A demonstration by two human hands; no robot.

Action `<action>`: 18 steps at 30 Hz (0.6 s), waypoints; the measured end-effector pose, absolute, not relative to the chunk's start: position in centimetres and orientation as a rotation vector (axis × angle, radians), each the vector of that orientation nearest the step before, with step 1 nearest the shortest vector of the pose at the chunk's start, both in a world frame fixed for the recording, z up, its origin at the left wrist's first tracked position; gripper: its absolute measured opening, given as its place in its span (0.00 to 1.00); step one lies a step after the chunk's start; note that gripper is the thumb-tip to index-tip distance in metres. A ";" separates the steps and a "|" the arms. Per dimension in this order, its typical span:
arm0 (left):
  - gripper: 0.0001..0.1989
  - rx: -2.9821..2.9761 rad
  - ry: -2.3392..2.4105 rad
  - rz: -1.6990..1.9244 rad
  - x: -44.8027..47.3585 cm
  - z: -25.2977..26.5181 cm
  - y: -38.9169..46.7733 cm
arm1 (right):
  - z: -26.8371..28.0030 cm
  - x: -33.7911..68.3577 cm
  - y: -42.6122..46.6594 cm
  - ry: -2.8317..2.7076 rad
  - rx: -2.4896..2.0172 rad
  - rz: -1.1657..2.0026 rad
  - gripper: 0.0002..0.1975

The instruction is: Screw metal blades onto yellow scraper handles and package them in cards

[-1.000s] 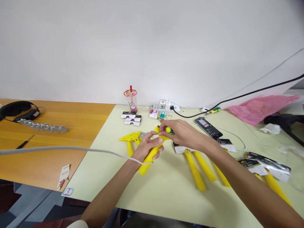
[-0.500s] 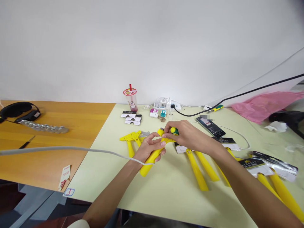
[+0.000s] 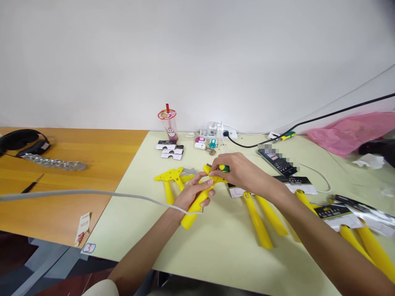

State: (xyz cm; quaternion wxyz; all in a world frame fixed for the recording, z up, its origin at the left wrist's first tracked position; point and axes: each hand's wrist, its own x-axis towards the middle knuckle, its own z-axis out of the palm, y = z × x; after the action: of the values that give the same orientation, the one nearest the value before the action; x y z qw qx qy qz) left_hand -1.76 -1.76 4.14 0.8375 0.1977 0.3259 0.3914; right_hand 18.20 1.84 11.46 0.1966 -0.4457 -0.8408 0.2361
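Observation:
My left hand (image 3: pixel 196 191) is closed around a yellow plastic scraper (image 3: pixel 194 211), its handle slanting down toward me. At the scraper's head my right hand (image 3: pixel 233 169) is closed, fingertips pinching close to the left thumb. A green and yellow screwdriver handle (image 3: pixel 224 168) pokes out of the right fist; its shaft is hidden by the fingers. Just left of the hands, more yellow scrapers (image 3: pixel 169 176) lie on the table beside thin grey blades (image 3: pixel 189 171). To the right, several yellow handles (image 3: pixel 257 222) lie with black-and-white package cards (image 3: pixel 236 191).
Behind stand a drink cup (image 3: pixel 170 125), small cards (image 3: pixel 171 152) and a power strip (image 3: pixel 212 130). A phone (image 3: pixel 277 161), second screwdriver (image 3: pixel 288 135) and pink bag (image 3: pixel 352 131) are on the right. A grey cable (image 3: pixel 108 193) crosses before my left forearm. Headphones (image 3: pixel 23 142) rest far left.
The view has shifted slightly. Both hands keep their hold on the scraper and screwdriver, with only a small movement of the right fingers at the scraper's head.

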 end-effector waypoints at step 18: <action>0.24 0.015 0.657 0.858 -1.9 2.5 -0.3 | 10.4 20.5 2.5 -2.009 -1.487 0.670 0.22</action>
State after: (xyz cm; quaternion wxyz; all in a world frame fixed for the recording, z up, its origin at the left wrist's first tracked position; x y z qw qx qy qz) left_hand -1.87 -0.32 2.52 0.8574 0.0070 0.3129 0.4085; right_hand 20.48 2.52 10.38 0.2735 -0.5527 -0.7468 0.2489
